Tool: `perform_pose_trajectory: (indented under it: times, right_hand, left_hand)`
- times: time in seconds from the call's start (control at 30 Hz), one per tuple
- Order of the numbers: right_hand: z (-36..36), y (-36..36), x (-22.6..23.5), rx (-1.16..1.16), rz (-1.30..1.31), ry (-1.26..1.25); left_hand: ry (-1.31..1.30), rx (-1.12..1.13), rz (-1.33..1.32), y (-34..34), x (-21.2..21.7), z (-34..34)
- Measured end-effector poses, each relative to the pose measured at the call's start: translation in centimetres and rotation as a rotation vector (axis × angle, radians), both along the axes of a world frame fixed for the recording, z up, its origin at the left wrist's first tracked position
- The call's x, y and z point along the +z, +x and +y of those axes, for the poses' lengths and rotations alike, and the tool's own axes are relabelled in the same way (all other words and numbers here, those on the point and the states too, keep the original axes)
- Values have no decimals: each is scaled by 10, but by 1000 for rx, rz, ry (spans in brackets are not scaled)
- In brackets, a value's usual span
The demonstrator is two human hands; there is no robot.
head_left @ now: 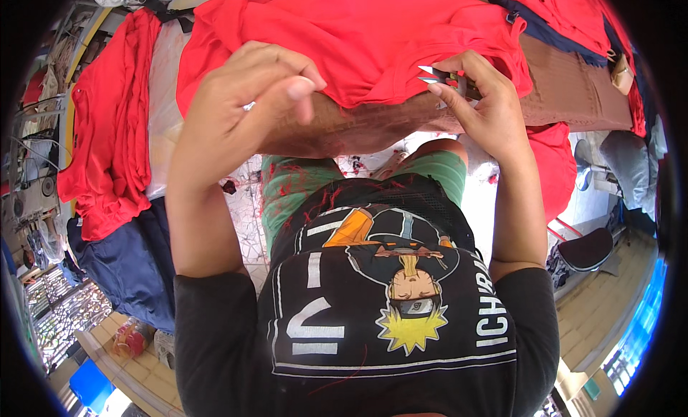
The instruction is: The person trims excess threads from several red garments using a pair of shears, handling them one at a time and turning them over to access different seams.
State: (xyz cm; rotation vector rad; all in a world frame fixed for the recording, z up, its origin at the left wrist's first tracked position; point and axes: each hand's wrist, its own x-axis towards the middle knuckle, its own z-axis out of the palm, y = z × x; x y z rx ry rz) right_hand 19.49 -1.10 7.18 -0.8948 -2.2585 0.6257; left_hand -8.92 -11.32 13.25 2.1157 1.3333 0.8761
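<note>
Nearest is the person's black shirt (387, 302) with a bright cartoon print, flecked with loose red threads, and green shorts (301, 187) beneath it, also littered with red snippets. Below the knees the floor (247, 216) is pale broken-tile paving, scattered with more thread ends.

At the near edge of the table (573, 94), a brown worn surface, the left hand (244, 109) is raised with thumb and forefinger pinched together; its grip is closed, though what it pinches is too fine to make out. The right hand (480, 105) has its grip closed around a small pair of thread snips (438, 76), the metal blades pointing left and touching the hem of the red shirt (358, 37). That shirt is soft knit cloth, draped over the near edge of the table and spread toward its far side.

Along the left edge of the table hangs another red garment (107, 130) over clear plastic sheeting (163, 101), with dark navy cloth (129, 259) bunched below it. At the far right corner lie more red pieces (566, 15) with navy trim.
</note>
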Motion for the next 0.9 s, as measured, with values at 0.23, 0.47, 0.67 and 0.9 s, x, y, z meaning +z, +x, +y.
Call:
perform_pose_trajectory:
  times: [0.23,0.47,0.67,0.9]
  right_hand:
    - [-4,-5,-2,39,-27,-7]
    - [-5,-2,-4,79,-93,-28]
    - [-4,-6,-13,115,-100,-9]
    - [-5,-15,-11,119,-181,60]
  left_hand:
    - [193,181,46,52,-73,18]
    - [184,195,88,70,-97,37]
    - [27,270,5,74,-92,38]
    - [15,250,-7,72,-91,37]
